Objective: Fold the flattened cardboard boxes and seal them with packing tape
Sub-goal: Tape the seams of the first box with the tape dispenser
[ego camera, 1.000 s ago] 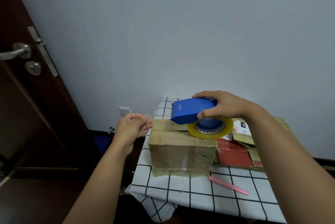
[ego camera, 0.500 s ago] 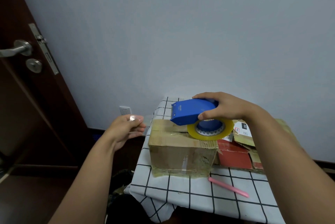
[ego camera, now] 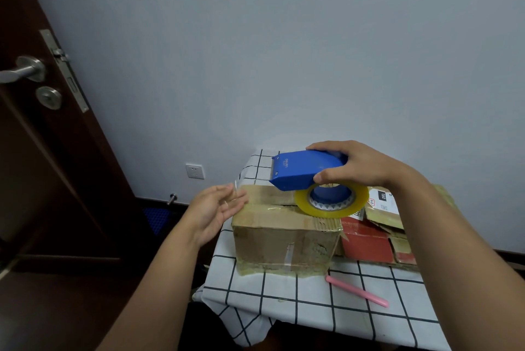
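Observation:
A brown cardboard box (ego camera: 284,245) stands folded on the checked tablecloth (ego camera: 312,305), old tape along its bottom edge. On its top rests a blue tape dispenser (ego camera: 301,171) with a yellowish roll of packing tape (ego camera: 356,204). My right hand (ego camera: 363,166) grips the dispenser from above. My left hand (ego camera: 213,208) is at the box's upper left edge with straight fingers. A clear strip of tape (ego camera: 235,188) lies against its fingertips and runs toward the box top.
A pile of flattened red and brown cardboard (ego camera: 372,242) lies right of the box. A pink utility knife (ego camera: 356,291) lies on the cloth in front. A dark wooden door (ego camera: 42,166) stands at the left, and a wall outlet (ego camera: 195,171) is behind the table.
My left hand swung out to the left and has come back to the box's edge, its fingers uncurling from a pinch. The dispenser and my right hand stayed put.

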A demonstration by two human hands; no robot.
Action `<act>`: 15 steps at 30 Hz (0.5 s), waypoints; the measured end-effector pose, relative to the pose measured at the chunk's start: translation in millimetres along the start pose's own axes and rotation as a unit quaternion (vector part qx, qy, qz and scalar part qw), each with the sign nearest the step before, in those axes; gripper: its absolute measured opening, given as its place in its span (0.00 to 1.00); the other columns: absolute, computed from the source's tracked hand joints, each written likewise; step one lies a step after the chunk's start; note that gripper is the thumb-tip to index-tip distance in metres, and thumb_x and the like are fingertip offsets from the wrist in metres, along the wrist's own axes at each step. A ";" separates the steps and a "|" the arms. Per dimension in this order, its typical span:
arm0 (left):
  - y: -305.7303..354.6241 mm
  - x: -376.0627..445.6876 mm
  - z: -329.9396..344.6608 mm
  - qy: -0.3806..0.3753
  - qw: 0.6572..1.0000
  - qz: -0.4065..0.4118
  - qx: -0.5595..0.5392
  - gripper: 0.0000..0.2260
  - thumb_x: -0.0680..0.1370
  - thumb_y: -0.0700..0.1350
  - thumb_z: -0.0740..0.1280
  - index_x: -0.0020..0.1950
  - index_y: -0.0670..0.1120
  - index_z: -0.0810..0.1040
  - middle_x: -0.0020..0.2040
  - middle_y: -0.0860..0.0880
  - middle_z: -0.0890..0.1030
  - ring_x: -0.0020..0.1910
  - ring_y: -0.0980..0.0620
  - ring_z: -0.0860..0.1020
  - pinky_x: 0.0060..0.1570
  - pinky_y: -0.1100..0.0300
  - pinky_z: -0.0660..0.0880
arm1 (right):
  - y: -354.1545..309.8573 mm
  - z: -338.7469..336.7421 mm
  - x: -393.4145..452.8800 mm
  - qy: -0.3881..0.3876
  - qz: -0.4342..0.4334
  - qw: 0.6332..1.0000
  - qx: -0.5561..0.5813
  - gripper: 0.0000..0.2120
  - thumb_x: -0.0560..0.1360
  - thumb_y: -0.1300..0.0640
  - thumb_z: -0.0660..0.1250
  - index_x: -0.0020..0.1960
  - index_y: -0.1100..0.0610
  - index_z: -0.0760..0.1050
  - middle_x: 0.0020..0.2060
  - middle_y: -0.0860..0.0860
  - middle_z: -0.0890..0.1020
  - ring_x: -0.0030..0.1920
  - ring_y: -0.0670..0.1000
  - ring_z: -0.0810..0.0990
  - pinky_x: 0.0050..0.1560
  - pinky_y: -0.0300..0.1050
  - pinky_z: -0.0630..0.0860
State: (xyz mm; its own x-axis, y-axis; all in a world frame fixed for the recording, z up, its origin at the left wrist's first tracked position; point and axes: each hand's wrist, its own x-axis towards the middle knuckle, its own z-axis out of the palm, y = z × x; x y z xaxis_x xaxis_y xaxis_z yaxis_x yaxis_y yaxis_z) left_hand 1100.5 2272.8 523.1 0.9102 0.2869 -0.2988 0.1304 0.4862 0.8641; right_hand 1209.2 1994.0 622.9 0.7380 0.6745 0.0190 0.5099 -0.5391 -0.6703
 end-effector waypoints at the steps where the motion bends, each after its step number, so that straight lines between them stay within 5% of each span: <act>1: 0.5 0.4 0.4 0.002 1.000 0.001 0.010 0.05 0.82 0.38 0.62 0.47 0.39 0.74 0.54 0.35 0.82 0.52 0.42 0.83 0.49 0.56 0.82 | -1.4 -3.3 -1.5 0.005 -0.003 1.000 0.000 0.27 0.65 0.41 0.73 0.63 0.35 0.73 0.56 0.38 0.78 0.53 0.44 0.80 0.54 0.43 0.77; 10: 2.2 6.0 4.7 0.019 0.999 -0.002 0.027 0.04 0.81 0.36 0.63 0.53 0.36 0.76 0.53 0.35 0.82 0.50 0.42 0.83 0.48 0.57 0.82 | -12.4 -18.4 0.0 0.006 -0.011 1.000 0.001 0.26 0.64 0.41 0.74 0.62 0.35 0.74 0.56 0.38 0.78 0.52 0.42 0.80 0.53 0.40 0.76; 15: -0.2 7.4 0.9 0.052 0.998 0.013 0.023 0.05 0.80 0.35 0.64 0.47 0.36 0.76 0.41 0.40 0.82 0.42 0.45 0.83 0.42 0.59 0.82 | -2.4 -4.5 6.6 -0.011 0.013 0.999 -0.031 0.31 0.63 0.40 0.73 0.66 0.35 0.71 0.56 0.35 0.76 0.54 0.43 0.78 0.55 0.41 0.75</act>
State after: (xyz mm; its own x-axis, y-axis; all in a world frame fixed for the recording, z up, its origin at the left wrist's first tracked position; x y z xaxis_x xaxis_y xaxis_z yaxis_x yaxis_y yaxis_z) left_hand 1107.6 2274.1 521.1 0.8681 0.3841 -0.3144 0.1274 0.4397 0.8890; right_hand 1214.8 1997.5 627.9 0.7422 0.6700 -0.0143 0.5174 -0.5865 -0.6231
